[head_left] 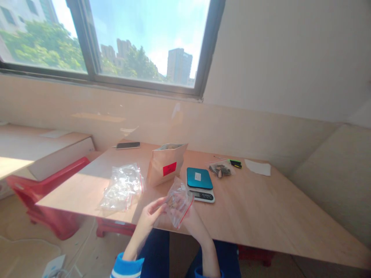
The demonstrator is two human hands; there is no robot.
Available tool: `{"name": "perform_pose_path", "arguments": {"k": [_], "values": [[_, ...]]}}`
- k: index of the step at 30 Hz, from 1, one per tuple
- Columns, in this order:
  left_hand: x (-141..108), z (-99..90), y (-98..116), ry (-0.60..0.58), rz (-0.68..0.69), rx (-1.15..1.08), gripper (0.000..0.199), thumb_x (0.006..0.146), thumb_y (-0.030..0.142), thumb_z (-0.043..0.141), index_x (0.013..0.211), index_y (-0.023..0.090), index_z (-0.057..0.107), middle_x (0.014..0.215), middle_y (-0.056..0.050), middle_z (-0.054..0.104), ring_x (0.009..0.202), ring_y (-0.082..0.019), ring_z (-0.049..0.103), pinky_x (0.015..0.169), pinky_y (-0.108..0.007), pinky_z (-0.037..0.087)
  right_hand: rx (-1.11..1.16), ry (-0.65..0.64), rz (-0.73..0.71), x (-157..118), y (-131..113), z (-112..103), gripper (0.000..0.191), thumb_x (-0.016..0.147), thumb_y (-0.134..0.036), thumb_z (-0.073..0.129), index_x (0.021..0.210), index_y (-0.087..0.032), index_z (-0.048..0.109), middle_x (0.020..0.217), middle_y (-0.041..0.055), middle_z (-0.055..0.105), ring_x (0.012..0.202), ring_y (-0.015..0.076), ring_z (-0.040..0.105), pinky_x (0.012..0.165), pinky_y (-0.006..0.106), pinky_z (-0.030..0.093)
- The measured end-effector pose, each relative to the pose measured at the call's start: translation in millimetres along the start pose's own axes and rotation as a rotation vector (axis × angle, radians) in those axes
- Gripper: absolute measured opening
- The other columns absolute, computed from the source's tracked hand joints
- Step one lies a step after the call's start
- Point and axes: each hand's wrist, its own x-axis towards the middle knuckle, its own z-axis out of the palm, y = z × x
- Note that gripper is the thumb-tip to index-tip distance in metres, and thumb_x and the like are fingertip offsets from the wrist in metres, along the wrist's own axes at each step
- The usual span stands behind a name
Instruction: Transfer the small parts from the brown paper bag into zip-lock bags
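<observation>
A clear zip bag (177, 204) with a red seal strip and some brownish bits inside is held up over the table's front edge. My left hand (155, 210) grips its left side between thumb and fingers. Behind the bag, my right hand (188, 221) is closed on its lower right side, partly hidden by the plastic. Just beyond stands an upright kraft paper pouch (164, 166) with a red label, its top open. To its right is a kitchen scale (199, 179) with a blue platform and a small white sticker.
A stack of clear zip bags (123, 187) lies on the left of the table. Further right are a filled zip bag (220, 170), a black and green cutter (235, 163) and a white paper (257, 167). A phone (128, 145) rests at the back; a red stool (55, 200) stands left.
</observation>
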Motion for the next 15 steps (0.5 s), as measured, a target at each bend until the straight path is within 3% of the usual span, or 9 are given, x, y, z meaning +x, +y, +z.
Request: {"name": "perform_pose_path", "arguments": {"k": [4,10,15], "values": [[-3.3,1.8,3.8,-0.137,0.014,0.025,0.04,0.062,0.042,0.077,0.095,0.019,0.076,0.107,-0.01,0.074,0.101,-0.032,0.066,0.073,-0.036,0.057,-0.082,0.079,-0.062,2.1,0.9,-5.7,0.041,0.068,-0.025,0.075,0.108,-0.025,0.064,0.113,0.0054,0.068,0.105,0.0252,0.064,0.095,0.043,0.049],[1.2,1.7,-5.4,-0.024,-0.013,-0.052,0.042,0.059,0.045,0.079,0.089,0.016,0.075,0.101,-0.012,0.075,0.089,-0.03,0.069,0.065,-0.033,0.056,-0.187,0.09,-0.081,0.6,2.1,-12.9,0.028,0.069,-0.023,0.074,0.095,-0.021,0.064,0.099,0.0053,0.07,0.091,0.0236,0.067,0.088,0.041,0.052],[-0.9,1.2,-1.7,0.027,-0.007,-0.049,0.047,0.061,0.049,0.077,0.091,0.013,0.073,0.1,-0.011,0.074,0.094,-0.028,0.068,0.073,-0.033,0.056,-0.215,0.113,-0.096,0.5,5.1,-10.3,0.021,0.07,-0.025,0.075,0.087,-0.02,0.064,0.089,0.0032,0.069,0.085,0.0215,0.066,0.085,0.038,0.051]]}}
